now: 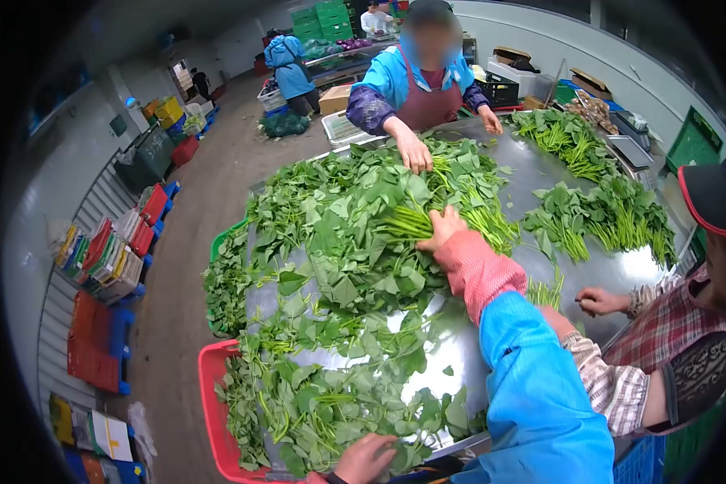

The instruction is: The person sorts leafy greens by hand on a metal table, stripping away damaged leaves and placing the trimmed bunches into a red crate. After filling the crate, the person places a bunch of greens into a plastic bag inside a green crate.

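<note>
My right hand [444, 227], in a pink checked cuff and blue sleeve, reaches across the metal table. Its fingers are closed around the stems of a bunch of leafy greens [407, 223], with the leaves trailing left over the pile. Low in the view, my left hand [367, 460] lies at the near edge of loose leafy greens [323, 407]. Its fingers are stretched out, and I see nothing held in them. A big heap of the same greens [339, 234] covers the middle of the table.
Opposite me, a co-worker's hand [413, 152] touches the heap. Another co-worker's hand [603, 302] is at the right. Bunched greens [633, 222] lie along the table's right side. A red crate [212, 395] and a green crate [218, 244] adjoin the left edge.
</note>
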`<action>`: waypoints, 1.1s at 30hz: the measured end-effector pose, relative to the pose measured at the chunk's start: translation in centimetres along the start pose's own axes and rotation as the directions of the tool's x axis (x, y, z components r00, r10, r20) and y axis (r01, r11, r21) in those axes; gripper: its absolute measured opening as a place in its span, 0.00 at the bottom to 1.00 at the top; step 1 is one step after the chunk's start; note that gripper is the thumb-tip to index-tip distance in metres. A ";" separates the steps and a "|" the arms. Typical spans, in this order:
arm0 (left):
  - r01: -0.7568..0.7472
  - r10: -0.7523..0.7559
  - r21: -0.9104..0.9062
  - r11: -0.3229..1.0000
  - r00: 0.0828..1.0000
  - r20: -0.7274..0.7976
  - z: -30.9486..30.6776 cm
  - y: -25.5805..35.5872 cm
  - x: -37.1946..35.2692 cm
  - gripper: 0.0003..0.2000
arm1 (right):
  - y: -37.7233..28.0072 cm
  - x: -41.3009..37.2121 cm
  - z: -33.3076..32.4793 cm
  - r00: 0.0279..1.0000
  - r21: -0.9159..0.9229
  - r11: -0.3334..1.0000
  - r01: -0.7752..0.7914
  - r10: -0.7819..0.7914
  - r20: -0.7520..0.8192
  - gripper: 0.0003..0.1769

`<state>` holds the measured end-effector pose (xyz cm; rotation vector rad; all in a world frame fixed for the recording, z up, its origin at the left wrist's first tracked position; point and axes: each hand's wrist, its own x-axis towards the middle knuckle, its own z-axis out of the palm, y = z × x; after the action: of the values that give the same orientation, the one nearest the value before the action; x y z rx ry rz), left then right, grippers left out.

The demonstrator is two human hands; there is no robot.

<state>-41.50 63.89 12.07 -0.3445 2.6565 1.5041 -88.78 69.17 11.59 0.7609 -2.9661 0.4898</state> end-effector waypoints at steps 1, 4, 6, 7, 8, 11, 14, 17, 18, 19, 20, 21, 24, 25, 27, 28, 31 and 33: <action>0.006 -0.006 -0.001 1.000 1.000 -0.001 0.1 -0.1 0.4 0.11 | -0.3 -0.6 0.8 0.996 0.022 0.998 0.052 -0.050 -0.074 0.37; 0.007 -0.007 0.003 1.000 1.000 0.004 0.8 -1.0 1.2 0.11 | -2.8 -4.4 1.6 0.937 -0.044 0.963 0.265 -0.268 -0.223 0.25; -0.014 0.014 0.027 1.000 1.000 0.008 1.1 -1.5 1.7 0.12 | -4.0 -6.8 2.7 0.870 -0.024 0.921 0.389 -0.376 -0.319 0.23; -0.016 0.016 0.043 0.999 1.000 0.016 1.1 -1.5 2.0 0.12 | -3.9 -7.0 3.4 0.858 -0.016 0.903 0.429 -0.413 -0.307 0.25; -0.021 0.020 0.059 0.998 1.000 0.024 1.1 -1.5 2.2 0.12 | -3.6 -6.9 3.5 0.853 0.025 0.892 0.451 -0.422 -0.305 0.26; 0.003 -0.006 0.055 0.998 0.999 0.042 0.6 -1.3 2.8 0.12 | -2.6 -5.2 2.4 0.860 0.140 0.894 0.426 -0.352 -0.369 0.32; 0.024 -0.025 0.026 0.999 0.999 0.034 0.6 -1.7 2.7 0.12 | -1.1 0.2 2.0 0.939 0.209 0.958 0.196 -0.122 -0.321 0.44; 0.048 -0.048 -0.002 0.999 0.998 0.035 0.7 -2.4 2.4 0.12 | 0.6 4.4 0.6 0.998 0.029 0.998 0.058 -0.059 0.033 0.48; 0.056 -0.056 -0.012 0.998 0.998 0.035 0.7 -2.6 2.3 0.12 | 0.4 4.7 0.1 0.984 -0.066 0.996 0.056 -0.044 0.175 0.49; 0.067 -0.066 -0.023 0.998 0.997 0.035 0.6 -2.8 2.2 0.12 | 0.3 4.2 0.1 0.980 -0.055 0.995 0.087 -0.076 0.184 0.50; 0.064 -0.063 -0.029 0.998 0.997 0.034 0.6 -2.9 2.1 0.12 | 0.2 3.2 0.1 0.975 -0.048 0.992 0.120 -0.109 0.194 0.50; 0.057 -0.056 -0.037 0.998 0.998 0.030 0.6 -3.1 2.2 0.12 | 0.1 2.2 -0.1 0.969 -0.043 0.987 0.155 -0.143 0.201 0.51; 0.050 -0.048 -0.046 0.998 0.998 0.036 1.0 -4.1 2.5 0.12 | 0.7 1.6 2.0 0.989 0.135 0.982 0.135 -0.142 0.042 0.38; 0.048 -0.046 -0.042 0.998 0.998 0.042 1.0 -4.3 2.6 0.12 | 0.5 1.5 1.9 0.992 0.204 0.971 0.122 -0.127 0.015 0.35; 0.076 -0.075 -0.012 0.997 0.993 0.089 0.7 -4.1 2.9 0.13 | -0.8 0.5 -0.2 0.987 0.078 0.985 0.157 -0.154 -0.037 0.28; 0.092 -0.092 0.002 0.996 0.989 0.115 0.6 -3.9 2.9 0.14 | -1.8 0.0 -2.0 0.987 0.036 0.987 0.156 -0.154 -0.037 0.28; -0.010 0.001 0.079 0.997 0.994 0.113 0.3 -4.3 3.5 0.13 | -2.6 0.2 -4.6 0.984 0.007 0.984 0.175 -0.175 -0.025 0.27; -0.010 0.003 0.060 0.998 0.994 0.107 0.4 -4.4 3.4 0.14 | -3.2 -0.6 -6.3 0.988 0.047 0.987 0.153 -0.154 0.020 0.28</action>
<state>-43.78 61.46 7.60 -0.2446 2.6160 1.3987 -87.00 68.80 18.47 0.9978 -2.8960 0.5437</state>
